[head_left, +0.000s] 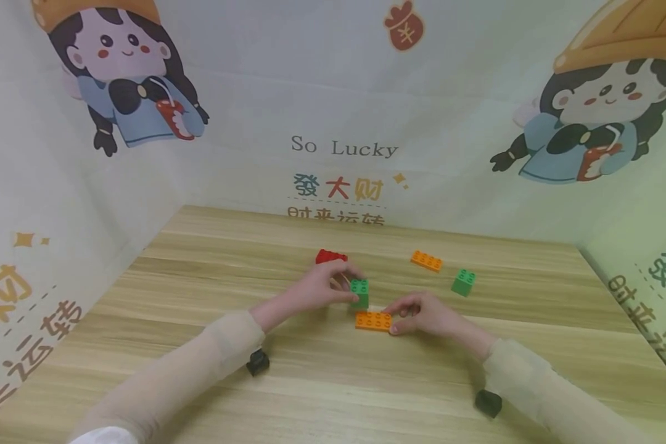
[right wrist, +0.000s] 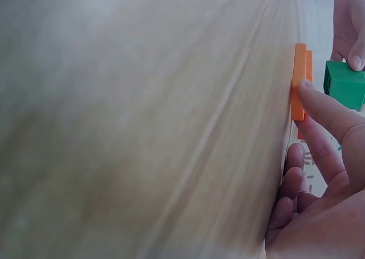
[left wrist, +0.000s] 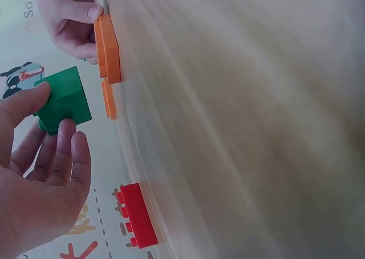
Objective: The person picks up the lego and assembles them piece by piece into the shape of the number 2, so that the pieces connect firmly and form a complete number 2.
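Note:
My left hand [head_left: 322, 287] pinches a green building brick [head_left: 359, 296] between thumb and fingers. In the left wrist view this green brick [left wrist: 65, 102] is held clear of the table. Just below and in front of it, an orange flat brick [head_left: 370, 321] with two rows of studs lies on the wood. My right hand [head_left: 428, 317] grips the right end of that orange brick, and in the right wrist view the thumb presses its near side. Behind the left hand sits a red brick [head_left: 331, 255], partly covered by that hand in the head view.
Farther back on the wooden table [head_left: 311, 394] lie a second orange brick [head_left: 426, 260] and a second green brick [head_left: 464, 282]. Dark wrist camera pieces [head_left: 258, 362] hang under both sleeves. A printed cloth [head_left: 333, 92] stands around the table's back and sides.

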Action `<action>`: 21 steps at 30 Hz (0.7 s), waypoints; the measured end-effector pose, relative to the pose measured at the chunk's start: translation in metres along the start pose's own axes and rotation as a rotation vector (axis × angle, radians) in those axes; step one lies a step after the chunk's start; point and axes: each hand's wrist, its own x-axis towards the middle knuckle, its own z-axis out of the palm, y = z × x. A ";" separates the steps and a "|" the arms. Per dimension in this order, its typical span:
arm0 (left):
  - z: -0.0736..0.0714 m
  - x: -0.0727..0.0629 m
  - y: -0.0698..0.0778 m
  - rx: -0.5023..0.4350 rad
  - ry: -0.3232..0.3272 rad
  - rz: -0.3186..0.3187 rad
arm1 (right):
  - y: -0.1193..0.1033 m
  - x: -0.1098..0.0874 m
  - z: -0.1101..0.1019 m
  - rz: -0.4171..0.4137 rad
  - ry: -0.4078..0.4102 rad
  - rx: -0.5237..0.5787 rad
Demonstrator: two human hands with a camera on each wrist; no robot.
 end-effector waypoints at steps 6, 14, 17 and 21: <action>0.003 -0.004 0.003 -0.024 0.002 -0.002 | 0.000 -0.001 0.001 -0.002 0.005 0.001; 0.008 -0.009 0.005 -0.034 -0.004 -0.011 | -0.002 0.000 0.002 -0.010 0.010 0.000; 0.009 -0.009 0.006 -0.023 -0.004 -0.011 | -0.002 0.000 0.002 -0.012 0.011 -0.006; 0.010 -0.010 0.007 0.004 -0.010 -0.002 | -0.002 0.000 0.002 -0.015 0.009 -0.007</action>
